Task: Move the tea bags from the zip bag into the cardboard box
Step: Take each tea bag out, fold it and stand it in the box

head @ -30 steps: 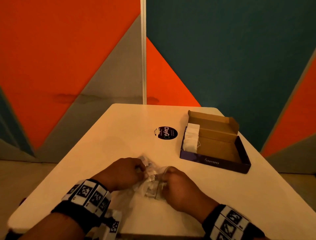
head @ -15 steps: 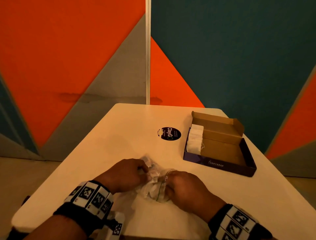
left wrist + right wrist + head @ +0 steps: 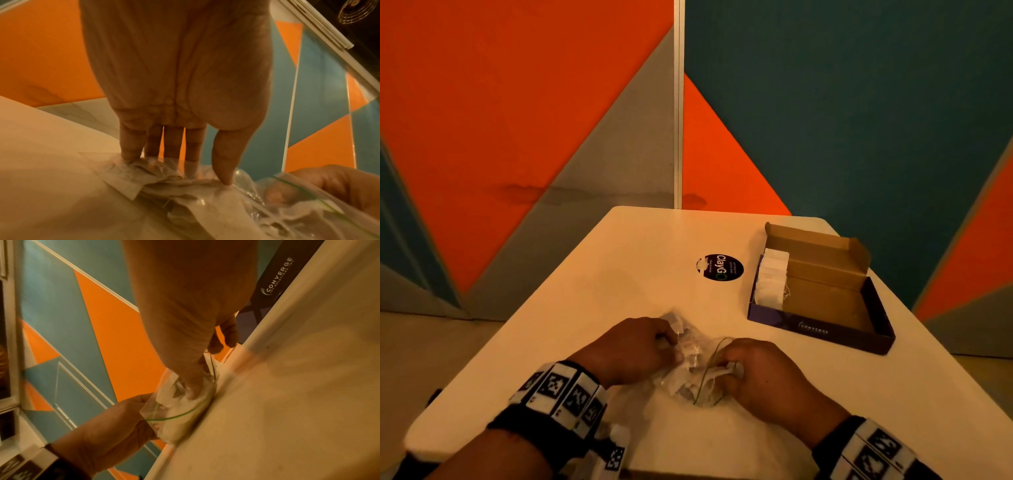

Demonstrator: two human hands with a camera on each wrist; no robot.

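Note:
A clear zip bag (image 3: pixel 693 373) with a green zip line lies crumpled on the white table (image 3: pixel 602 291) between my hands, with white tea bags (image 3: pixel 164 178) inside. My left hand (image 3: pixel 667 337) pinches its far end, thumb and fingertips pressing down on the plastic (image 3: pixel 226 203). My right hand (image 3: pixel 729 366) is at the bag's open mouth (image 3: pixel 179 410); the thumb is inside on the tea bags and the fingers curl at the rim. Whether it holds a tea bag is hidden. The open cardboard box (image 3: pixel 825 329) sits at the right, a row of white tea bags (image 3: pixel 772 279) against its left wall.
A round black sticker (image 3: pixel 719 267) is on the table just left of the box. The table's right edge runs close behind the box. Orange, grey and teal wall panels stand behind the table's far edge.
Both hands have stayed on the zip bag at the same spot. The bag's mouth has shifted slightly around my right hand. The box and its tea bags have not moved.

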